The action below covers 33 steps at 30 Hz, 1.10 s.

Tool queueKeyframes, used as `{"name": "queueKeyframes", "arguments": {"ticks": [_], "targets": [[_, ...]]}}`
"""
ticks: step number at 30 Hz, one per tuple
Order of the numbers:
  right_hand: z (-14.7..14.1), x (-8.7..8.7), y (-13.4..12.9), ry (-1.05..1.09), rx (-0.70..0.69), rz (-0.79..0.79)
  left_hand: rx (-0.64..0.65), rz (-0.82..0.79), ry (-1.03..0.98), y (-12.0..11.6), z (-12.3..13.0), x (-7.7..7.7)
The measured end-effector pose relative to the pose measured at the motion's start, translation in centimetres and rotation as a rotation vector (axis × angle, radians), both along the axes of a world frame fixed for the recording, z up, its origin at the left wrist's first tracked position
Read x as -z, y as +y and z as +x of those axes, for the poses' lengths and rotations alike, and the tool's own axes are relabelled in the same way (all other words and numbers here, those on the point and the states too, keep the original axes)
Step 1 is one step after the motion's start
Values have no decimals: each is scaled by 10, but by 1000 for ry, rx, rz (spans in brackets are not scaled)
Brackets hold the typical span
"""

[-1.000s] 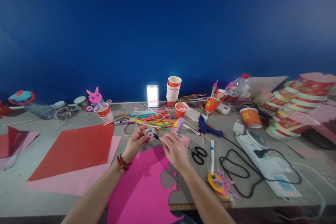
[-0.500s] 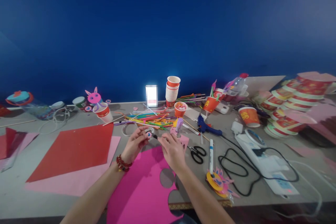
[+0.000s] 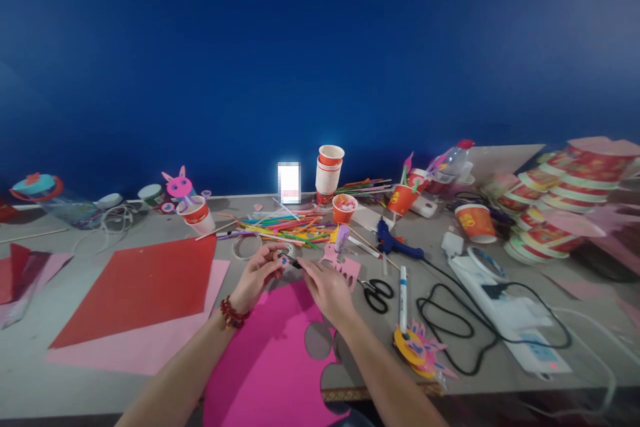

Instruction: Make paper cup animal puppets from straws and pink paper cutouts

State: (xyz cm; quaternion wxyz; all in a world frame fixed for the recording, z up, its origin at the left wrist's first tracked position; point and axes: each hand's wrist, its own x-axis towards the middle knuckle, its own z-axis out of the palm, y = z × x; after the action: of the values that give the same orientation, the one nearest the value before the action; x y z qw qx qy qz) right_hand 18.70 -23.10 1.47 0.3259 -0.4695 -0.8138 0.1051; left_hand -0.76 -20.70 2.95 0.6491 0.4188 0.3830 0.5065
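My left hand (image 3: 259, 275), with a red bead bracelet at its wrist, pinches a small pale paper disc (image 3: 285, 261) with a blue spot in its middle. My right hand (image 3: 327, 287) has its fingers closed on a slim black tool (image 3: 294, 263), whose exact kind I cannot make out. The tool's front end is at the disc, partly hidden by the fingers. Below both hands lies a bright pink sheet (image 3: 265, 360) with round holes cut along its right side. Just right of my right hand are black-handled scissors (image 3: 378, 295) and a light pink cut-out sheet (image 3: 349, 269).
Coloured sticks (image 3: 285, 228) lie beyond the hands, near stacked paper cups (image 3: 329, 177). A blue glue gun (image 3: 397, 242) and its cord rest at right, beside a power strip (image 3: 515, 323). A white marker (image 3: 403, 297) lies nearer. Left is a red sheet (image 3: 145, 287).
My right hand's fingers have shifted slightly left and flattened over the black tool. The tool is now closer to, and overlaps, the disc. My left hand keeps its pinch.
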Motion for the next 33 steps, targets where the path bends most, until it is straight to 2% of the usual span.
{"name": "queueKeyframes", "arguments": {"ticks": [9, 16, 22, 29, 33], "targets": [[-7, 0, -5, -51, 106, 82, 6, -89, -1, 3, 2, 5], [-11, 2, -6, -54, 151, 68, 5, -70, 4, 1, 4, 1], [0, 6, 0, 81, 175, 5, -2, 29, 72, -5, 4, -2], [1, 11, 4, 130, 137, -4, -293, 230, 264, 6, -9, 12], [-1, 9, 2, 135, 92, -24, -250, 308, 337, 6, -4, 15]]}}
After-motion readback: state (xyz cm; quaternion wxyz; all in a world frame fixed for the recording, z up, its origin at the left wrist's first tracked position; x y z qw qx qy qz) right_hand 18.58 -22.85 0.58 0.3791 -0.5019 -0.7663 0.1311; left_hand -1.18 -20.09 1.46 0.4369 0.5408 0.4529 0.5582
